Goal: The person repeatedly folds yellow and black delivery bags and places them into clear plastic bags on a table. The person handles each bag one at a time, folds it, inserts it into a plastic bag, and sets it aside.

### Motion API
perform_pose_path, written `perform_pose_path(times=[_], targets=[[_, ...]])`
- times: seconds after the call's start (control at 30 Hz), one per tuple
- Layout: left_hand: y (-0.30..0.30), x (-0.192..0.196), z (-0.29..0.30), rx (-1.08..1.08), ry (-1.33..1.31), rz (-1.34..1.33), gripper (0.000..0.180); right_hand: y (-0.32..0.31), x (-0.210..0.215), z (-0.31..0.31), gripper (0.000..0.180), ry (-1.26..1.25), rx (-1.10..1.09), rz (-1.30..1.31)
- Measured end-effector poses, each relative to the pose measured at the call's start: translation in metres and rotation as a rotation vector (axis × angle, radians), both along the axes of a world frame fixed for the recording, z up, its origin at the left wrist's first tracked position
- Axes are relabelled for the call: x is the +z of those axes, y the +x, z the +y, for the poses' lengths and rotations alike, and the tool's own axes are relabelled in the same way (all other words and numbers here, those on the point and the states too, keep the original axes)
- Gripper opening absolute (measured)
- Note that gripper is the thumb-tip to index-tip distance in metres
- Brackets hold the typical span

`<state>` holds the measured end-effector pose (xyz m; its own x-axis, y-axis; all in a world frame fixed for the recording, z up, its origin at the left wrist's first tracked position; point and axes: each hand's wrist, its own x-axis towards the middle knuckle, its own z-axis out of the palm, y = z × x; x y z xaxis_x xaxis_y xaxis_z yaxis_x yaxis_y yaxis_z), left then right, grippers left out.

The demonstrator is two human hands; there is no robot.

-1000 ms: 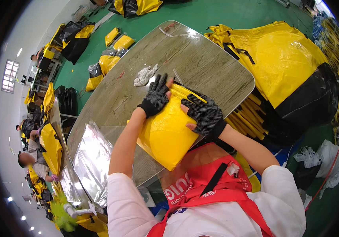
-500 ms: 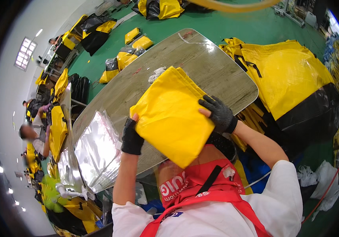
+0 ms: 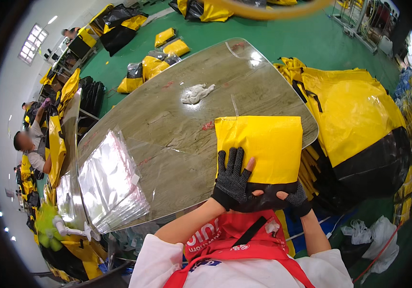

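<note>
Shifted right, the folded yellow sheet (image 3: 270, 149) lies over the near-right edge of the table (image 3: 167, 120), left hand (image 3: 234, 181) flat on it, right hand (image 3: 297, 198) gripping its corner; far-left clear bags (image 3: 134, 71) hold yellow bundles (image 3: 176, 46).

This looks like a workshop or small factory floor. Heaps of yellow-and-black sheeting (image 3: 352, 103) and wrapped yellow packets (image 3: 177, 47) lie about on a green floor (image 3: 258, 36). A big work table (image 3: 155, 132) carries a stack of clear plastic sleeves (image 3: 112, 180). To the left, a co-worker (image 3: 36, 151) handles yellow material (image 3: 56, 149) at another table (image 3: 71, 132).
</note>
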<state>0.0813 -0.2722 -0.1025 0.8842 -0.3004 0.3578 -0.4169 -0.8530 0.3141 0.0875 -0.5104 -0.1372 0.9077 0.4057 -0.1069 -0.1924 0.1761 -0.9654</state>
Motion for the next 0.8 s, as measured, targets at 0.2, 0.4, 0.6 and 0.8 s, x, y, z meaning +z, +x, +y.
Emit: perform_pose_path(times=[0.2,0.4,0.6,0.8], targets=[[0.093,-0.012,0.073,0.253,-0.131,0.038,0.025,0.006,-0.008,-0.007,0.056,-0.018,-0.111,0.289],[0.234,-0.061,0.208,0.487,-0.248,0.101,0.027,0.01,-0.002,-0.001,0.054,-0.003,-0.082,0.256],[0.029,-0.048,0.195,0.479,-0.46,0.144,0.026,0.005,-0.031,-0.027,0.056,-0.004,-0.042,0.328],[-0.132,-0.015,0.139,0.361,0.181,0.313,0.055,0.011,0.007,-0.01,0.068,-0.011,0.218,0.256]])
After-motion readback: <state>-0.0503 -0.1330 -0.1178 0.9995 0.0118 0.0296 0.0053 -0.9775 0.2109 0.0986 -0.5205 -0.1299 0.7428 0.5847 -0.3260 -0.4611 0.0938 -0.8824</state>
